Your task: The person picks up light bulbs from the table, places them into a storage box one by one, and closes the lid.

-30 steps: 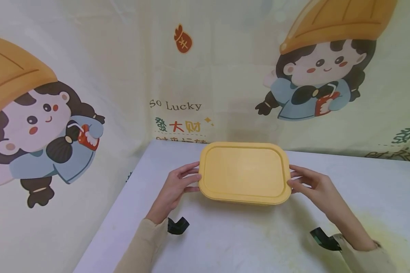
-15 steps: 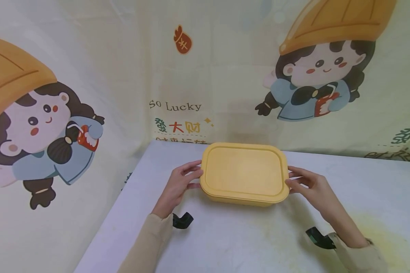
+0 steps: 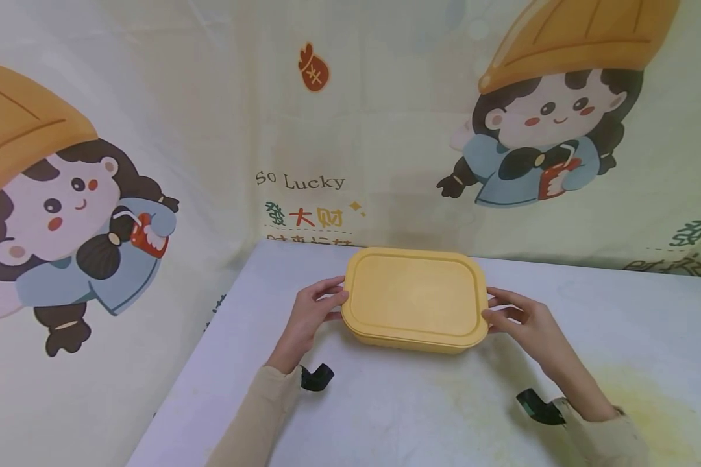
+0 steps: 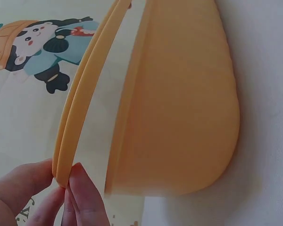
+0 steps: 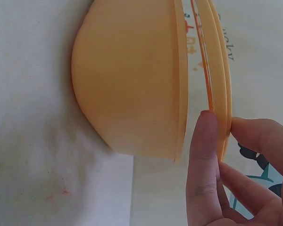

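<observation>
A yellow rectangular lid with rounded corners is held just above a matching yellow box, which sits on the table. Both wrist views show a gap between the lid and the box's rim. My left hand pinches the lid's left end between thumb and fingers. At the opposite end, my right hand pinches the lid's edge, one finger under it in the right wrist view. From the head view the lid hides the inside of the box.
The box stands on a white table near its back edge. Behind it hangs a pale backdrop printed with cartoon figures. A dark curved piece sits at the left wrist, and a similar dark piece at the right.
The lid has come down closer to the box, looking slightly smaller in the head view. Both hands moved with it, the right hand shifting leftward. Each hand kept its grip.
</observation>
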{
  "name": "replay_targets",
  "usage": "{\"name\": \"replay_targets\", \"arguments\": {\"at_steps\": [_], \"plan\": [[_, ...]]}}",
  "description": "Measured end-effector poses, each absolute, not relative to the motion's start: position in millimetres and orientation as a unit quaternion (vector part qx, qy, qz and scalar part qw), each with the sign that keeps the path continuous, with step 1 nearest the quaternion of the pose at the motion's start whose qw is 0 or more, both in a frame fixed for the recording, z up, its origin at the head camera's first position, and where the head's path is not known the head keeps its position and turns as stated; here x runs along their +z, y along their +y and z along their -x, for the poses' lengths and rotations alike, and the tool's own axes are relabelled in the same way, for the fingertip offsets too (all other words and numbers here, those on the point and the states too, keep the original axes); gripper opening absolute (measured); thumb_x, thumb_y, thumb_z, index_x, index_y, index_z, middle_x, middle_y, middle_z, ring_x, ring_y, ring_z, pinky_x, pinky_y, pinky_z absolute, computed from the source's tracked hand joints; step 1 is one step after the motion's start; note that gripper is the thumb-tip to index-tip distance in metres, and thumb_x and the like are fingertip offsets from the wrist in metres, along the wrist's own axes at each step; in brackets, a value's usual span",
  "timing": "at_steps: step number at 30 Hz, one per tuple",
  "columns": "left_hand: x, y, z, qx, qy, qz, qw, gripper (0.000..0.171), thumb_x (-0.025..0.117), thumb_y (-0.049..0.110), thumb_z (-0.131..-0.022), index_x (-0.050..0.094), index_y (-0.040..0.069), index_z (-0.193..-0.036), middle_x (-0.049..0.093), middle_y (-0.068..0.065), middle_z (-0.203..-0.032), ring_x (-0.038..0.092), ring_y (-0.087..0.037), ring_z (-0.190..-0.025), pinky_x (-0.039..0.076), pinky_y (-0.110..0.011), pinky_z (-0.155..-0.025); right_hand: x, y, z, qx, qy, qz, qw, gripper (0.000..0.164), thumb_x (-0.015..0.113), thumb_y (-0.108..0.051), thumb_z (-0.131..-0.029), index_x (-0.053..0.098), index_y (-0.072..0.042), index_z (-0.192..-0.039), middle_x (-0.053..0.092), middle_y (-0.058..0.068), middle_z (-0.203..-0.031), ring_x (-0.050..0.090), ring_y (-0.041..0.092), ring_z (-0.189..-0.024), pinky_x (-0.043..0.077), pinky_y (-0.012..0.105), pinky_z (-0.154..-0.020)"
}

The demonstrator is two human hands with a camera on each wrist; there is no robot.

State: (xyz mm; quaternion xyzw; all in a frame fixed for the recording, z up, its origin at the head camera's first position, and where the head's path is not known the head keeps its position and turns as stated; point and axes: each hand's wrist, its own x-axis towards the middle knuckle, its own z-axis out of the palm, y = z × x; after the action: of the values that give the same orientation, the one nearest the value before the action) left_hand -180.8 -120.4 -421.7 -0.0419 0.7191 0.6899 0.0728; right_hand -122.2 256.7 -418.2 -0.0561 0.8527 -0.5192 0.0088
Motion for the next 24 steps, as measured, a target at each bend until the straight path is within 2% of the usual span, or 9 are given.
{"name": "replay_targets", "arguments": {"at_steps": [16,24], "plan": [[-430.0,-118.3,185.3,0.659,0.748,0.055,0.063,0.039,0.077,0.019,-0.088,0.069,0.013,-0.126,0.066,-0.010,-0.115,0.067,-0.014,-0.087,0.062,-0.037,-0.078,-420.8,252.6,127.1,-0.529,0.847,0.059,0.006,0.056,0.068,-0.019,-0.095,0.048,0.004,-0.142,0.062,0.022,-0.115,0.067,0.005,-0.083,0.061,0.023,-0.072],[-415.4,-113.9,180.2,0.647,0.756,0.063,0.076,0.038,0.073,0.013,-0.090,0.067,0.007,-0.128,0.066,-0.011,-0.116,0.064,-0.012,-0.087,0.062,-0.033,-0.077,-422.8,253.7,128.2,-0.520,0.853,0.049,0.014,0.057,0.068,-0.024,-0.096,0.049,0.004,-0.141,0.062,0.021,-0.115,0.066,0.004,-0.084,0.060,0.020,-0.073]]}}
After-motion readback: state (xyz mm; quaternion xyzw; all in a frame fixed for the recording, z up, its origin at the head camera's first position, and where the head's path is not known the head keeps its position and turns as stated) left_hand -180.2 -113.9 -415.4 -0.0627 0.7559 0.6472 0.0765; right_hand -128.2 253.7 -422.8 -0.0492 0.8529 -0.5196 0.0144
